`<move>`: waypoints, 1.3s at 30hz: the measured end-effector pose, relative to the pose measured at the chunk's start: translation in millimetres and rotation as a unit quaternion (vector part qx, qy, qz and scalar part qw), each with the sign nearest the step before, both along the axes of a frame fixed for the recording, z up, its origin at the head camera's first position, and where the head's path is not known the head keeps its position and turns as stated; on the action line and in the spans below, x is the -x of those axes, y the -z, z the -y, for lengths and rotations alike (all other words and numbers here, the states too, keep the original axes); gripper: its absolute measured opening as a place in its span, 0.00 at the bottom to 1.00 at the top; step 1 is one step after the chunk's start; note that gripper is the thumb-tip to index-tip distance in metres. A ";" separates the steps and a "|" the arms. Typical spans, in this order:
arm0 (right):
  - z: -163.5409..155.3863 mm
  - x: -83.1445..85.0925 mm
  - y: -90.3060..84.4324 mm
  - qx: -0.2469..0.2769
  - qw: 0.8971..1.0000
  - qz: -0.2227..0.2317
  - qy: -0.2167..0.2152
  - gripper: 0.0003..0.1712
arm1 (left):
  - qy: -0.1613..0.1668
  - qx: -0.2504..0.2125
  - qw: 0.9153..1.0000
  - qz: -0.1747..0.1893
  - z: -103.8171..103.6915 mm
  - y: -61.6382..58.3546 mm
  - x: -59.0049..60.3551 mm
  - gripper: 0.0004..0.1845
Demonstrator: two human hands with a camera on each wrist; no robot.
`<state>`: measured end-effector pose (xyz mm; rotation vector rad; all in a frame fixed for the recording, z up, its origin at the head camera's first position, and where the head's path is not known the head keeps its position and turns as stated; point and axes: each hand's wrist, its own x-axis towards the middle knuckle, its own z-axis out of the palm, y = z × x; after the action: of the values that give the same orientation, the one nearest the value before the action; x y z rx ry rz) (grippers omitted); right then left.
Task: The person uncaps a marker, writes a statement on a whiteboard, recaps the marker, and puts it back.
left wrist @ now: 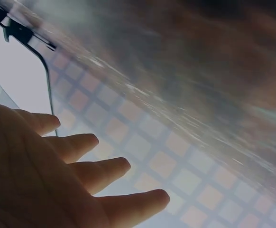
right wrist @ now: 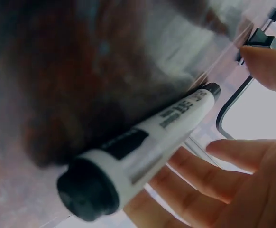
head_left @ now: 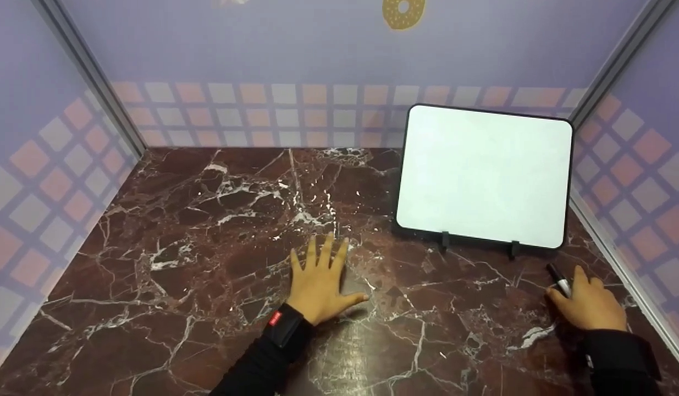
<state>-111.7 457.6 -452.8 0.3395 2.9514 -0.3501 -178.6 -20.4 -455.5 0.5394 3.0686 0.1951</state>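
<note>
Right hand (head_left: 592, 305) grips marker (head_left: 559, 280) just below the whiteboard (head_left: 485, 176).

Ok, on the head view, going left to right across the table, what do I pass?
Left hand flat on the marble table → whiteboard on its stand → marker → right hand holding it.

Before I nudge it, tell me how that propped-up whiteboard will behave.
The whiteboard stands tilted back on two small black clips, so a push near its top would probably tip it backward. It looks thin and flat, so likely light and stiff. On the polished marble table it may slide rather than grip.
</note>
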 end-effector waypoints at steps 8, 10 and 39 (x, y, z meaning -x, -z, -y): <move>-7.4 -1.5 -4.2 0.008 1.000 0.003 0.014 0.28 | 0.052 0.005 0.999 0.010 -36.5 -2.7 1.7 0.61; -7.8 -2.2 -5.0 0.009 1.000 0.005 0.016 0.26 | 0.059 0.000 0.998 0.011 -45.3 -2.4 2.9 0.62; -3.2 2.3 -0.8 -0.007 1.000 0.001 -0.018 0.13 | 0.074 -0.133 0.987 -0.058 -173.4 1.6 39.4 0.44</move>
<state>-114.0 460.8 -452.0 0.2889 2.9553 -0.3257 -218.0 153.0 -457.1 0.8132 3.1142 0.5948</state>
